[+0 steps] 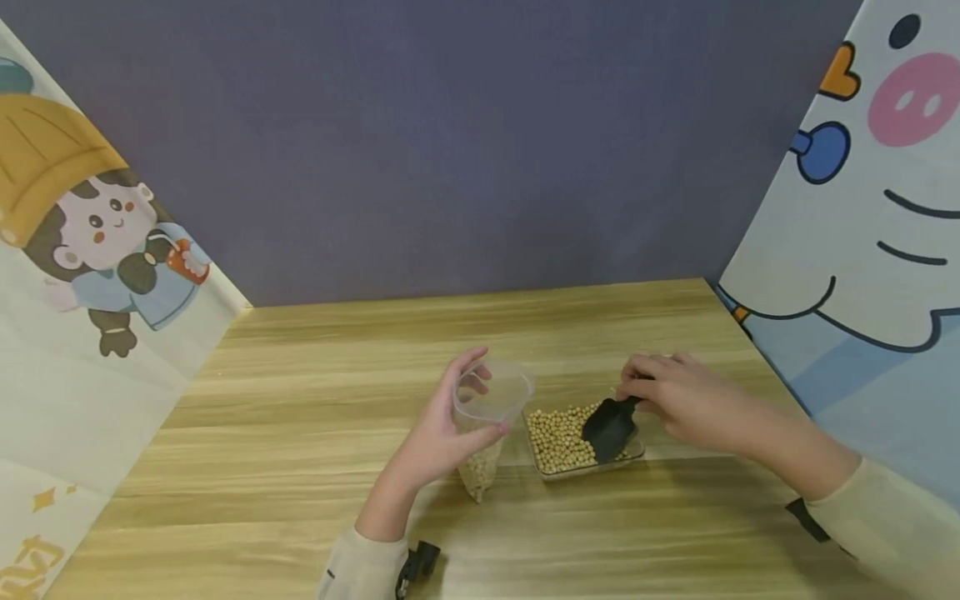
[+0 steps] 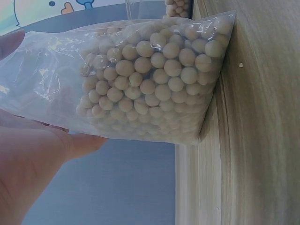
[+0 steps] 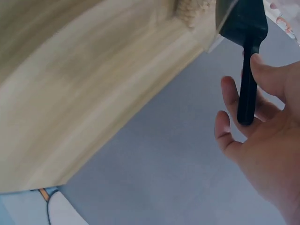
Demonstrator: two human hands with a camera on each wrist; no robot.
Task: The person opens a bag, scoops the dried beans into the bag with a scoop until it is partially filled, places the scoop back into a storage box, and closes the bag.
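Note:
My left hand (image 1: 438,425) holds a clear plastic bag (image 1: 491,400) by its upper part, fingers on one side and thumb on the other. The mouth of the bag gapes wide. In the left wrist view, round tan soybeans (image 2: 159,70) fill its lower part, and its bottom is right at the tabletop. With my right hand (image 1: 682,400) I grip the handle of a small black scoop (image 1: 609,429), thumb pressed along it in the right wrist view. The scoop's blade dips among soybeans in a clear rectangular dish (image 1: 592,473), hiding some of them.
A wood-grain table (image 1: 300,433) lies under everything, with a grey-blue panel (image 1: 465,150) rising behind it. Printed cartoon sheets stand along the left (image 1: 97,233) and right (image 1: 862,250) sides. The dish sits just right of the bag.

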